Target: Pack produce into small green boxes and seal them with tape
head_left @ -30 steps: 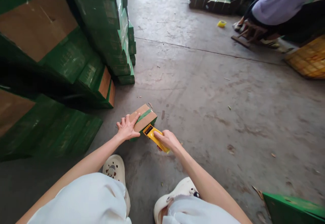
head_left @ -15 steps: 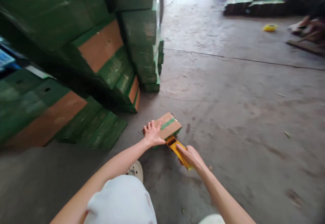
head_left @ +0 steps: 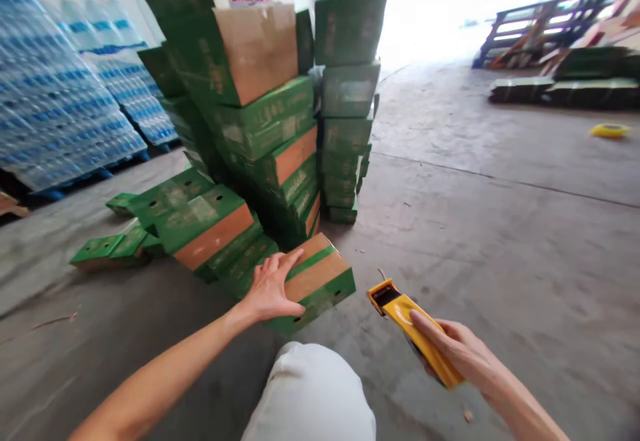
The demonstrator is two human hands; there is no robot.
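Note:
A small green and brown cardboard box [head_left: 320, 287] sits low in front of me, with a green strip along its brown top. My left hand [head_left: 273, 287] grips its left end, the fingers spread over the top and far side and the thumb against the near side. To the right of the box, my right hand [head_left: 450, 344] is closed around a yellow tape dispenser [head_left: 417, 334]. The dispenser's head points toward the box but stays apart from it, and my right palm hides part of its underside.
Tall stacks of green boxes [head_left: 265, 121] stand just beyond the box. More green boxes [head_left: 200, 221] lie to the left, before wrapped packs of water bottles [head_left: 65, 87]. A yellow ring-shaped object [head_left: 609, 131] lies on the concrete floor [head_left: 480, 241], near dark bundles [head_left: 575, 91] at right.
The tape dispenser has moved away from the box's near edge to the right. My left hand stays on the box. The view has tilted up, showing more stacks and the bottles.

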